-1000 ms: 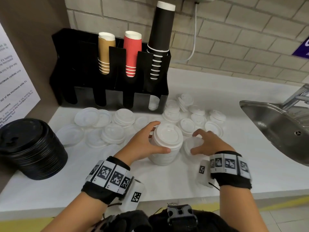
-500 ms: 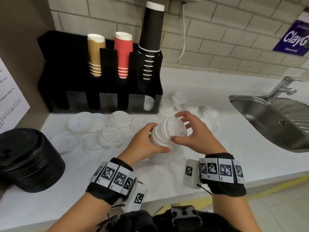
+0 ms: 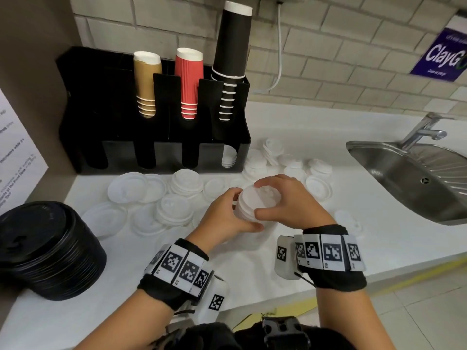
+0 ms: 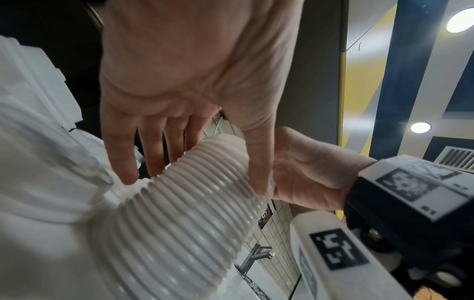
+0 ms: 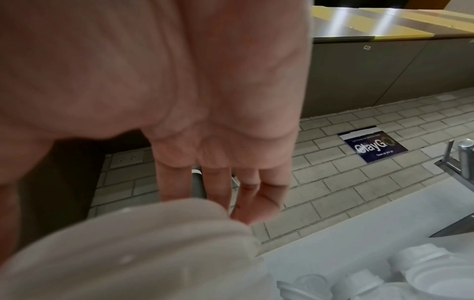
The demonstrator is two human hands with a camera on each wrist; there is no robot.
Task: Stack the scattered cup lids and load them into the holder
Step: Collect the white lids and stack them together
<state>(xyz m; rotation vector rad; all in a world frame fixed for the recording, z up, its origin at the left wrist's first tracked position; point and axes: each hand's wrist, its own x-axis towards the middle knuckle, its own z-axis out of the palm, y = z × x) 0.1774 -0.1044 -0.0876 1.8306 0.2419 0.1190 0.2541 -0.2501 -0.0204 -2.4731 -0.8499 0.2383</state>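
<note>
The stack of white lids [image 3: 257, 202] is the centre of things: a tall ribbed column, held just in front of the black holder [image 3: 151, 122], above the worktop [image 3: 316, 243] as far as the head view shows. The left hand [image 3: 225, 215] wraps its fingers and thumb round the column's side, and the right hand [image 3: 285, 200] curls over the top and the far side, so both hands hold the same stack. In the left wrist view the column [image 4: 195, 203] bends slightly along its length (the lids do not look fully seated in line).

Judging from how things lie, the task is perhaps a third done. One good stack is gathered, but only a few white lids [image 3: 228, 157] show in the holder's rightmost lower slot, while the other three lower slots look dark. Directly in front of the holder many loose lids [image 3: 161, 198] lie flat, singly or in short piles, and more [image 3: 290, 165] cluster just off its right corner. A pile of black lids [image 3: 48, 248] stands well to the holder's front left. Above, the holder carries brown, red and black cups [image 3: 189, 82].
</note>
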